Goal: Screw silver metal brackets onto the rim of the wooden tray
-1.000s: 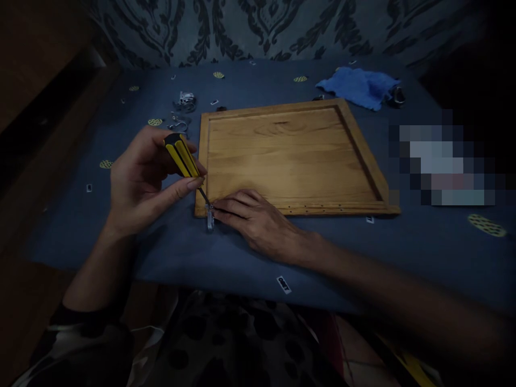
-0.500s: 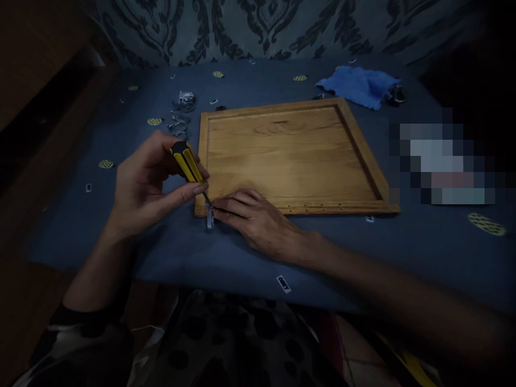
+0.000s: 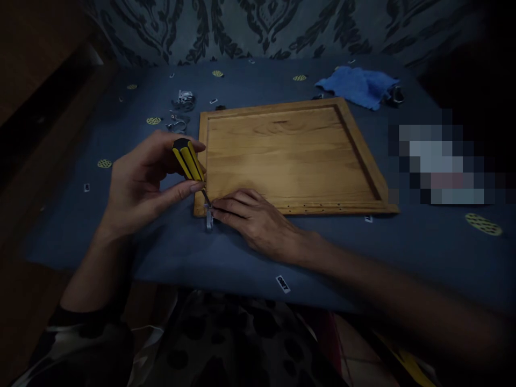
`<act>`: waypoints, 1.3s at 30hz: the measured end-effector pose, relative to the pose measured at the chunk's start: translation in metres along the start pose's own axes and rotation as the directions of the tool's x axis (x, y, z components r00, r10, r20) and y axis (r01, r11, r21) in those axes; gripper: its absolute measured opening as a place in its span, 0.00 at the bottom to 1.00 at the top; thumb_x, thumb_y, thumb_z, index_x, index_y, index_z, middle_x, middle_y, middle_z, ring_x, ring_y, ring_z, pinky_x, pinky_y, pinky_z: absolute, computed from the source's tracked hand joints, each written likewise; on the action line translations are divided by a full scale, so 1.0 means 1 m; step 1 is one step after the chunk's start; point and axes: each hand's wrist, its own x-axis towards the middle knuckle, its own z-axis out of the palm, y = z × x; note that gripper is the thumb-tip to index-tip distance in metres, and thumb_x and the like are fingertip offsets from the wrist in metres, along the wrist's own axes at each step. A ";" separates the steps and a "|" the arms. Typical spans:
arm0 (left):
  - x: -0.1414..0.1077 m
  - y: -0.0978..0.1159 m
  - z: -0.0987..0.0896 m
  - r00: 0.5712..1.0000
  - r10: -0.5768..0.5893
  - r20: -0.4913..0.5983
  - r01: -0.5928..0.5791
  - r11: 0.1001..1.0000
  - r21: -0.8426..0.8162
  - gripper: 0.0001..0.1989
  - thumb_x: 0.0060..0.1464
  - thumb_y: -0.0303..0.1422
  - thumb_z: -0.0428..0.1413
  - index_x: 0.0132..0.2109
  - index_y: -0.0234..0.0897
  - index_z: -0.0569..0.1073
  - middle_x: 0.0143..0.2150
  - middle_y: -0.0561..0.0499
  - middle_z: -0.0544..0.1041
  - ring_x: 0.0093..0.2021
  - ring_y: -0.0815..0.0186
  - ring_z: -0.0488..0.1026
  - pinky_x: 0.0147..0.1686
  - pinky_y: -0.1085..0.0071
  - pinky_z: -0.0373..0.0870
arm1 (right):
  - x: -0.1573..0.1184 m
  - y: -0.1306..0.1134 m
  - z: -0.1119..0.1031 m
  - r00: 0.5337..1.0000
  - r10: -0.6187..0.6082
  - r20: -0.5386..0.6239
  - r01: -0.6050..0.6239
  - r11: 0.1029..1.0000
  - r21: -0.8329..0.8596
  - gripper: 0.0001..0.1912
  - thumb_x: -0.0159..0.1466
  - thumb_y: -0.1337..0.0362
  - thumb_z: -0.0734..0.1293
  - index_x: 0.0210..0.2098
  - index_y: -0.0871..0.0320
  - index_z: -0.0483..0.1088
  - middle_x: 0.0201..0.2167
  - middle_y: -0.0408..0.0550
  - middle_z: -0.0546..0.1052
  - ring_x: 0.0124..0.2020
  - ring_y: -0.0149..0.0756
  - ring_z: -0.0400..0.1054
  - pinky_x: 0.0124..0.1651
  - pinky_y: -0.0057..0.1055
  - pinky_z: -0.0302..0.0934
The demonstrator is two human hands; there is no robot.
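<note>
A yellow-and-black screwdriver [image 3: 188, 159] is pinched between the thumb and fingers of my left hand [image 3: 141, 180]. It leans, with its tip down on a metal cabinet hinge [image 3: 209, 217]. That hinge sits at the near left corner of a wooden cabinet door [image 3: 274, 156] and juts out past its edge. My right hand [image 3: 258, 223] lies low over the door's near edge, its fingers together and fingertips closed against the hinge beside the screwdriver's tip. The screw under the tip is too small to make out.
More metal hinges [image 3: 184, 99] lie beyond my left hand on the dark blue patterned cloth [image 3: 322, 269]. A bright blue rag [image 3: 358, 86] is bunched behind the door, with a dark object [image 3: 395, 95] beside it. A blurred-out patch covers something at the right.
My left fingers have shifted slightly on the screwdriver's handle, the forefinger lifting a little. The screwdriver's tip and my right hand stay on the hinge.
</note>
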 end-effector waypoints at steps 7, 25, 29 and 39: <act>0.003 -0.003 -0.002 0.998 0.054 0.037 -0.051 0.996 -0.070 0.32 0.52 0.23 0.69 0.62 0.43 0.72 0.48 0.53 0.79 0.44 0.63 0.83 0.44 0.64 0.86 | 0.000 0.001 0.001 1.000 0.004 0.004 -0.004 1.000 -0.013 0.21 0.71 0.76 0.57 0.59 0.66 0.71 0.56 0.59 0.79 0.55 0.45 0.70 0.56 0.46 0.65; 0.000 -0.002 0.003 0.993 -0.009 -0.120 -0.010 0.987 -0.159 0.25 0.50 0.23 0.71 0.54 0.42 0.77 0.45 0.56 0.80 0.41 0.69 0.83 0.41 0.72 0.85 | 0.000 0.001 0.004 1.000 -0.003 -0.022 0.002 1.000 -0.028 0.23 0.69 0.78 0.56 0.59 0.63 0.72 0.55 0.57 0.79 0.56 0.45 0.70 0.56 0.45 0.65; 0.000 -0.002 0.005 0.994 0.017 -0.108 -0.036 0.984 -0.174 0.26 0.48 0.22 0.71 0.54 0.40 0.77 0.41 0.57 0.80 0.39 0.71 0.82 0.40 0.75 0.84 | -0.001 0.001 0.004 1.000 0.008 -0.013 -0.009 1.000 -0.020 0.23 0.70 0.78 0.56 0.59 0.62 0.72 0.56 0.57 0.79 0.58 0.45 0.70 0.57 0.46 0.65; 0.001 -0.011 0.005 0.991 0.056 -0.118 -0.071 0.990 -0.126 0.27 0.45 0.28 0.75 0.51 0.37 0.75 0.38 0.58 0.77 0.35 0.70 0.81 0.33 0.74 0.83 | 0.000 0.001 0.003 1.000 -0.005 -0.021 0.004 1.000 -0.020 0.23 0.69 0.78 0.56 0.59 0.65 0.71 0.56 0.58 0.79 0.56 0.45 0.71 0.57 0.45 0.66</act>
